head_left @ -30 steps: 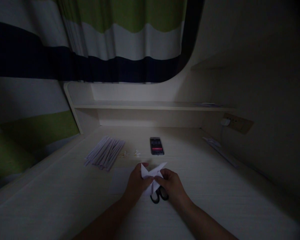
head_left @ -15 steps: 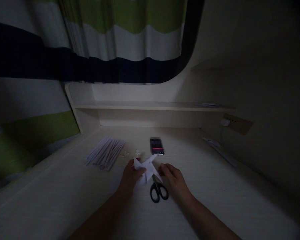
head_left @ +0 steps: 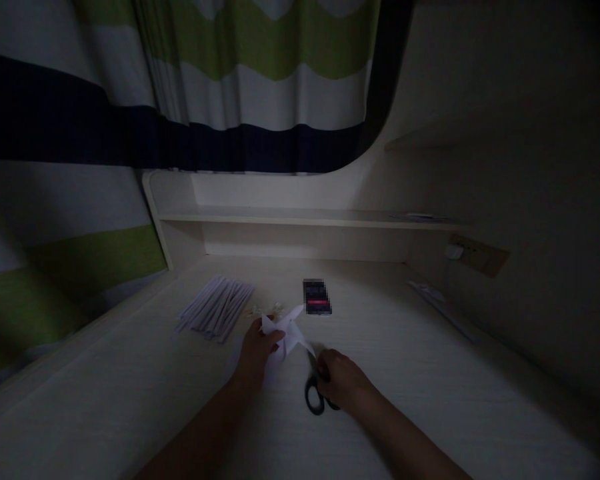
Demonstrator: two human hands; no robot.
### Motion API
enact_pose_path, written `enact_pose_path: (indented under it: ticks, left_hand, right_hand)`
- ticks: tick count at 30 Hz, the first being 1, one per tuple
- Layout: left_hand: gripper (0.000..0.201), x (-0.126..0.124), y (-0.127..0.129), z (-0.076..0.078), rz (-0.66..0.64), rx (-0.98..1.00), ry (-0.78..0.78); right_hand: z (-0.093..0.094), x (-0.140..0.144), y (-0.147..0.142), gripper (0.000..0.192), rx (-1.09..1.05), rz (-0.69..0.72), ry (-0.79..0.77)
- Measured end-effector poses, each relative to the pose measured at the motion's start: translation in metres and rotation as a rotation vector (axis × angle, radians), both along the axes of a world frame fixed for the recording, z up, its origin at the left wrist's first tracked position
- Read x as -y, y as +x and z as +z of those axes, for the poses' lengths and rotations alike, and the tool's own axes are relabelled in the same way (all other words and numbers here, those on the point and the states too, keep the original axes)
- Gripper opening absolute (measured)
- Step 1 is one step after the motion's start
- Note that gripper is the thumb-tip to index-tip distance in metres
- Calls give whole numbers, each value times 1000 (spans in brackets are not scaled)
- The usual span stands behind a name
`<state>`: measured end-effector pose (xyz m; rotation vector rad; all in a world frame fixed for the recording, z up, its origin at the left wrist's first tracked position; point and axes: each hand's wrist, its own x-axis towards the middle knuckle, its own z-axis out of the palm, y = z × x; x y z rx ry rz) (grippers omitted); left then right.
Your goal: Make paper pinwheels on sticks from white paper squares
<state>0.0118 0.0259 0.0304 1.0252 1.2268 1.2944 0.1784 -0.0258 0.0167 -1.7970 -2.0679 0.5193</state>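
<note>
Dimly lit throughout. Left hand point(head_left: 257, 350) pinching a folded white paper shape point(head_left: 286, 331) by its near-left edge, thumb on top, fingers under, points of the paper sticking up and away toward the back edge of the desk point(head_left: 430, 373); held so, probably, to keep the folds off the surface and turned toward the other hand. Right hand point(head_left: 344, 385) lowered onto black-handled scissors point(head_left: 316, 388), fingers curled over the handles at the right loop; whether actually gripping or only resting on them, cannot tell. Scissors lying flat near the middle of the desk, blades aimed at the paper, tips just beside or under its lower point.

Farther back, toward the left edge, a bundle of pale paper strips point(head_left: 216, 307) laid side by side, slanting; between it and the paper shape, a few small pale scraps point(head_left: 266, 309), too small to make out. Dark phone point(head_left: 317, 297) flat behind the paper. No box, tray or other container in view; only a shallow shelf point(head_left: 305, 217) along the back edge, with something thin and flat at its right end. Striped curtain point(head_left: 260, 93) hanging above.
</note>
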Motion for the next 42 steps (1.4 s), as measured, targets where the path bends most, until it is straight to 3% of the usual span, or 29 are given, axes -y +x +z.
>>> enact_pose_path:
  ticks: [5,18,29,32,36,42]
  left_hand:
    - [41,1,1,0,6,-69,20]
    - [41,2,2,2,-9,-109,36]
    - [40,1,0,4,-35,71,4]
    - [39,5,1,10,-133,216,-26]
    - [34,13,5,12,-380,320,-38]
    - [28,23,14,12,-533,371,-65]
  right_hand:
    - [1,1,6,13,-37,11,-54]
    - [13,11,3,26,-173,-59,-97]
    - [8,-11,18,25,-635,-114,35]
    - [12,-13,21,20,-792,-122,86]
    - [16,-12,22,19,-954,-122,130]
    - [0,-19,12,21,-1005,-121,202]
